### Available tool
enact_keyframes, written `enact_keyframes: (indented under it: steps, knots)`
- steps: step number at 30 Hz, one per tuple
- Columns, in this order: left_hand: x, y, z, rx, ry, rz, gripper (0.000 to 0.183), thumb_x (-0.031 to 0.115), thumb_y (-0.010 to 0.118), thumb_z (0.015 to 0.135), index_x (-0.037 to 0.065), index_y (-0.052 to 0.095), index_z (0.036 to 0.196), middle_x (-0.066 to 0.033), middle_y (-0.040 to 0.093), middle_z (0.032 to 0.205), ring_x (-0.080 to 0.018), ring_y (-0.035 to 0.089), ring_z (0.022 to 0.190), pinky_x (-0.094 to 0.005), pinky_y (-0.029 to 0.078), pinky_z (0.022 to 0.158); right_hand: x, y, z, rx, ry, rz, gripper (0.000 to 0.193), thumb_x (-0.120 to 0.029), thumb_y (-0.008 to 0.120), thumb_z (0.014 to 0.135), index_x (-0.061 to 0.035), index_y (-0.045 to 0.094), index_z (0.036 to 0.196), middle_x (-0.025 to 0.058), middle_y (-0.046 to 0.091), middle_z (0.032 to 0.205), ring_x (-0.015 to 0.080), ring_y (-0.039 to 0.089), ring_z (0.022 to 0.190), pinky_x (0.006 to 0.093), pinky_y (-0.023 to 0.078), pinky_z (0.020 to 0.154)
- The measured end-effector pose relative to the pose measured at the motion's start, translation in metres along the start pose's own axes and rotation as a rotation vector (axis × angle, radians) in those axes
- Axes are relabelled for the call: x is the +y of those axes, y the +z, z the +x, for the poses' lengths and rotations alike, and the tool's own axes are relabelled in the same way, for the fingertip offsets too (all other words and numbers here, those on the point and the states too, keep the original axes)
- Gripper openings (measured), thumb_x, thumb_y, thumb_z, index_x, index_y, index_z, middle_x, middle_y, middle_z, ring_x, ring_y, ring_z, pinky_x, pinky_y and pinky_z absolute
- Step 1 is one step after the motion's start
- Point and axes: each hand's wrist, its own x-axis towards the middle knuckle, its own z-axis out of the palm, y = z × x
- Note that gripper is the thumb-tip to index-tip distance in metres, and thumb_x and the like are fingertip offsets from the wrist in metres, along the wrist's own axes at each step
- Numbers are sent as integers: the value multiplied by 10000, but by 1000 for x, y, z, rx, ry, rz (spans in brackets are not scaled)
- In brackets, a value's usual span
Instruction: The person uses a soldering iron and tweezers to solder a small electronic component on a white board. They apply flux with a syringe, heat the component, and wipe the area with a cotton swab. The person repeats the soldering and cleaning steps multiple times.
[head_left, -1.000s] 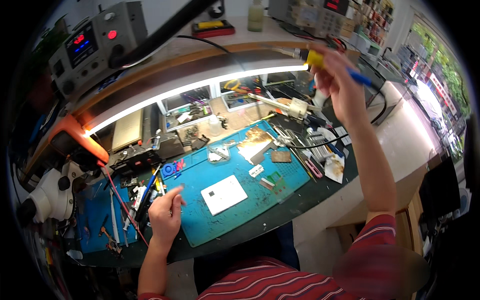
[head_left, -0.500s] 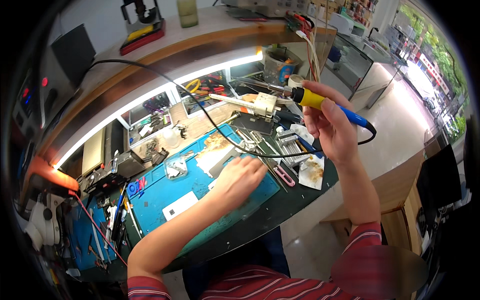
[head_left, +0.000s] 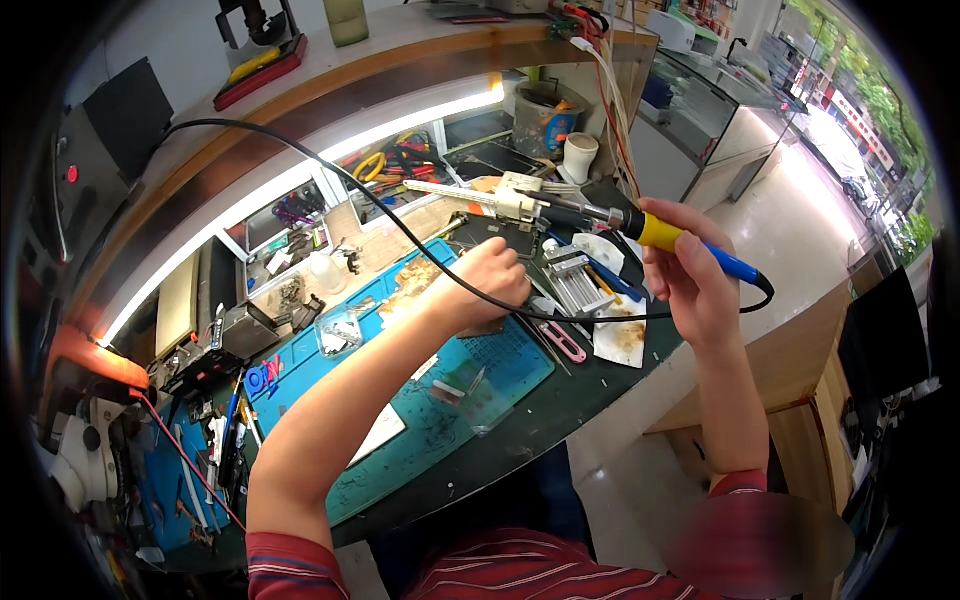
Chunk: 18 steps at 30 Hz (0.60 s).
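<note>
My right hand (head_left: 690, 265) is closed around the yellow and blue handle of a soldering iron (head_left: 655, 233), raised over the right side of the bench. Its metal shaft points left, and its black cable loops from the handle's end across to the upper left. My left hand (head_left: 488, 287) is curled closed above the far right part of a blue work mat (head_left: 500, 365), next to several slim tools. Whatever its fingers hold is hidden. Below it on the mat lies a clear plastic piece (head_left: 480, 405) with small bits on it. My left forearm partly covers a white card (head_left: 380, 435).
A pink cutter (head_left: 565, 342) and a scorched white pad (head_left: 620, 340) lie right of the mat. Behind them stand a metal clamp holder (head_left: 575, 282) and a white cup (head_left: 579, 157). A clear box of small parts (head_left: 339, 333) sits at the mat's far left.
My left hand has moved away from me, uncovering the clear plastic piece on the mat. My right hand, with the soldering iron, has shifted a little right and nearer.
</note>
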Motion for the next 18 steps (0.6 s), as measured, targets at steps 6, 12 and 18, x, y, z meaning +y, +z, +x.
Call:
enact_keyframes:
  steps: [6,12,18]
  knots:
    - [17,-10,4,74,65,226,131,200,673,742,195,588,643,39,567,705,-168,592,766,-324,430,778,11,6,4,4,79,-7,412,-208,614,1035,40,641,1363,93,703,922,87,605,702,210,454,590]
    - [19,-7,7,162,11,28,90,200,658,825,144,604,781,29,569,734,-151,599,752,-310,425,695,16,14,10,14,74,-85,401,-214,632,1026,38,665,1335,100,701,902,86,609,680,202,463,595]
    - [36,-48,-35,409,-112,-474,161,171,643,905,46,555,957,-84,584,892,-255,648,733,-403,549,672,25,23,33,150,-177,105,562,-335,523,1081,26,500,1511,88,673,1011,71,516,660,195,386,553]
